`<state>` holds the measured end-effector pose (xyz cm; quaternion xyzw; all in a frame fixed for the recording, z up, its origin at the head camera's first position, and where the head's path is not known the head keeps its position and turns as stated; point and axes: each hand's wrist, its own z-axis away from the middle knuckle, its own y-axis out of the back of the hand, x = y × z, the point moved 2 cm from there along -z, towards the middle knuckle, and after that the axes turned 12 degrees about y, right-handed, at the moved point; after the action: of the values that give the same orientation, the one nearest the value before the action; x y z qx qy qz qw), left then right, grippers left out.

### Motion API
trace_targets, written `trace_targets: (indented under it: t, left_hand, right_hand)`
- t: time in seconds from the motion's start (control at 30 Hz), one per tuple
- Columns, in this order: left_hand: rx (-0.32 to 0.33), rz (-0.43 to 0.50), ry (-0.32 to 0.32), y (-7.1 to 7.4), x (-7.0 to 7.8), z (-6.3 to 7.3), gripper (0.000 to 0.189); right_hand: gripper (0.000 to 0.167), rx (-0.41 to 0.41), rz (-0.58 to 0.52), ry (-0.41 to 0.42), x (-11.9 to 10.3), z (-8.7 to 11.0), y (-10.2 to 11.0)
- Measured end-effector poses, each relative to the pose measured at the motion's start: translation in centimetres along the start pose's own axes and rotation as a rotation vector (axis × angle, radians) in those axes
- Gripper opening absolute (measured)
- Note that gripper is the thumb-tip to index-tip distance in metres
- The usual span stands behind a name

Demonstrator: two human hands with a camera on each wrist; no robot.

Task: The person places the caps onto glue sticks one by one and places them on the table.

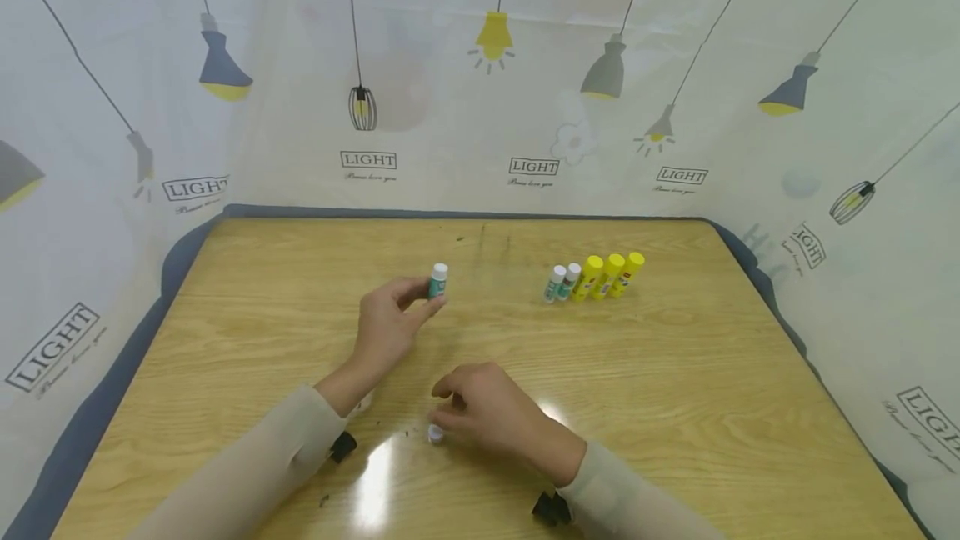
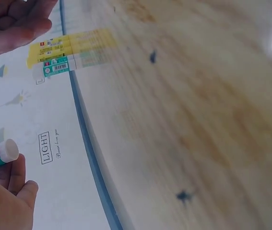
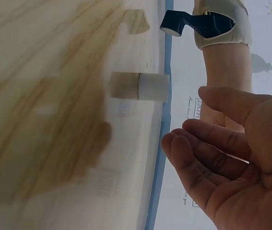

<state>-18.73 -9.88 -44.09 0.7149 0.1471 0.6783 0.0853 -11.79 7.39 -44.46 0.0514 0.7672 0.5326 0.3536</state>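
My left hand [image 1: 386, 319] holds a small green glue stick [image 1: 438, 283] upright between thumb and fingers, its white end up. In the left wrist view, the white end of this glue stick [image 2: 11, 150] pokes out past the fingers. On the table close by the right thumb is a small white cap [image 1: 435, 434]. The right wrist view shows the white cap [image 3: 153, 87] standing on the shiny surface, apart from the fingertips. My right hand [image 1: 487, 407] holds nothing, its fingers loosely bent over the table beside the cap.
Toward the back right, two green-and-white glue sticks [image 1: 555, 283] and three yellow glue sticks [image 1: 609, 277] stand in a row on the wooden table [image 1: 712, 373]. A printed cloth [image 1: 450, 107] with lamp pictures walls in the back and sides. Black wrist cameras [image 1: 551, 509] sit under both sleeves.
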Motion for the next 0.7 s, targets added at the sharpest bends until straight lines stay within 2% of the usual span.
trace_targets:
  t: [0.33, 0.53, 0.7]
  left_hand:
    - [0.032, 0.041, -0.049, 0.5, -0.2, 0.3, 0.029]
    - [0.018, 0.100, -0.036, 0.7, 0.0, 0.6, 0.031]
    - [0.009, 0.143, -0.034, 0.8, 0.1, 0.9, 0.030]
  right_hand:
    - [0.026, -0.082, 0.047, 0.039, -0.8, -0.1, -0.5]
    - [0.015, -0.105, 0.047, 0.081, -0.9, -0.1, -0.9]
    - [0.012, -0.111, 0.062, 0.101, -0.9, -0.2, -1.2]
